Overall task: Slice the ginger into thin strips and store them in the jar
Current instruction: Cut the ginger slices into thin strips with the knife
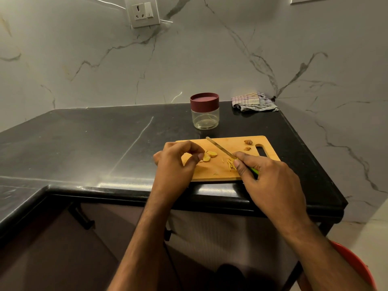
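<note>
Right hand (270, 181) grips the knife (220, 149) over the ginger strips (231, 164); left hand (176, 162) pinches a ginger slice (206, 158), jar (205, 111) beyond both.

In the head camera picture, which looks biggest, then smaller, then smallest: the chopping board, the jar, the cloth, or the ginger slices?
1. chopping board
2. jar and cloth: look about alike, unsure
3. ginger slices

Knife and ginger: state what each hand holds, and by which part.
The right hand grips the knife by its green handle, forefinger along the blade. The left hand pinches the ginger slices at their left edge on the cutting board.
</note>
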